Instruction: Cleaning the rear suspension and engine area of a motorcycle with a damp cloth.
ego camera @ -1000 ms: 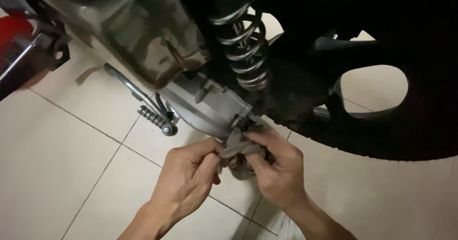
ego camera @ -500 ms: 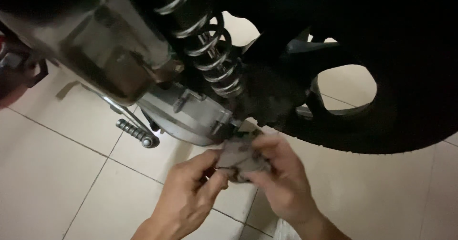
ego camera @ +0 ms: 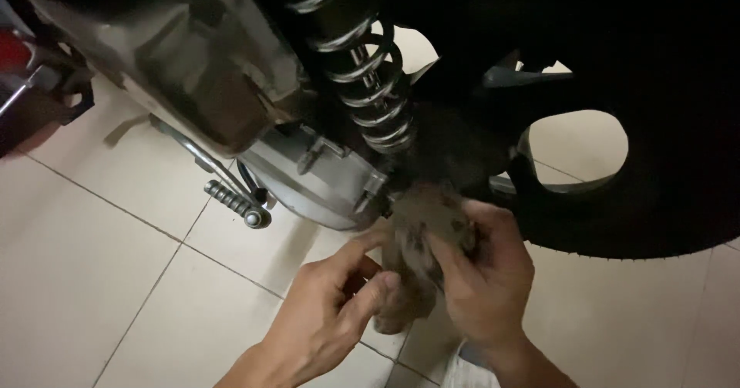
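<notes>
Grey-brown, stained rag [ego camera: 420, 238] between the left hand [ego camera: 327, 322] and the right hand [ego camera: 486, 280]. Black tyre [ego camera: 655, 226], black-and-chrome coiled shock spring [ego camera: 370, 87], dull silver engine casing [ego camera: 316, 180], silver ribbed footpeg [ego camera: 235, 201]. Cream floor tiles [ego camera: 92, 280] with thin dark grout lines. Red part [ego camera: 15, 49] at left edge.

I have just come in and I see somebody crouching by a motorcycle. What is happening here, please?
A person is working low beside the motorcycle's rear wheel, on a pale tiled floor. Both hands hold a dirty grey metal part just below the engine casing and the coiled shock spring. The right hand grips it from the side; the left hand pinches its lower end with thumb and fingers.
</notes>
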